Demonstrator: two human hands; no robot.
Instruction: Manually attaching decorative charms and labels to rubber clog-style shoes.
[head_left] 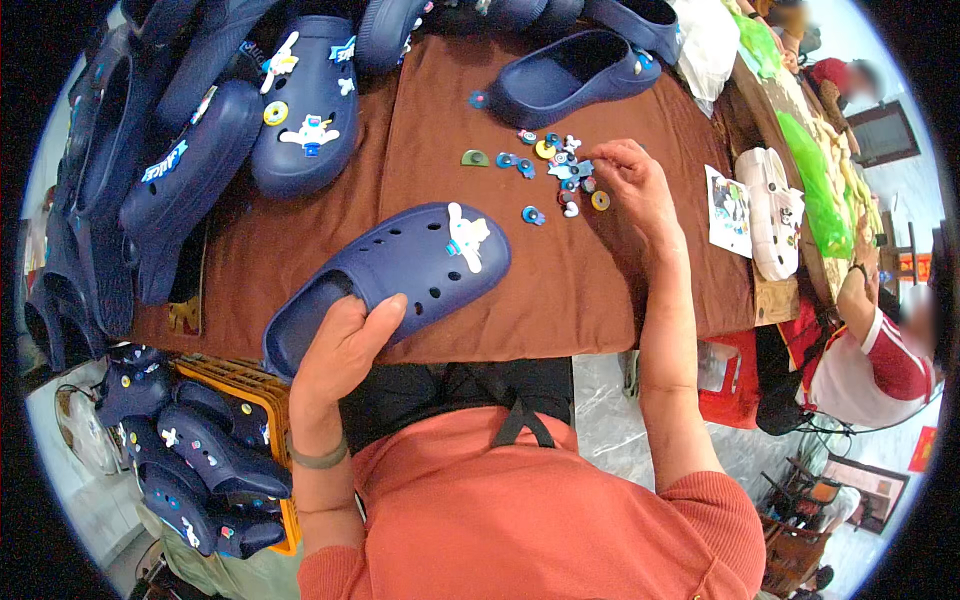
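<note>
My left hand [350, 345] grips a navy clog [390, 265] at its heel opening, fingers inside and thumb over the strap edge. The clog tilts at the table's front edge, its toe pointing up and right. One white figure charm [466, 238] sits on its toe; several other holes are bare. At the right side of a small pile of shoe charms [572, 172], my right hand [632, 185] has its fingers curled in a pinch. Whatever lies between those fingertips is too small to make out. Around the pile lie a green half-round charm [475, 158] and a blue charm [533, 215].
A brown cloth [440, 110] covers the table. Decorated navy clogs [310, 110] crowd the left and back. Another navy clog [570, 80] lies beyond the charms. At right are a picture sheet [729, 210] and a white clog [768, 215]. An orange crate [285, 420] stands lower left; people sit at right.
</note>
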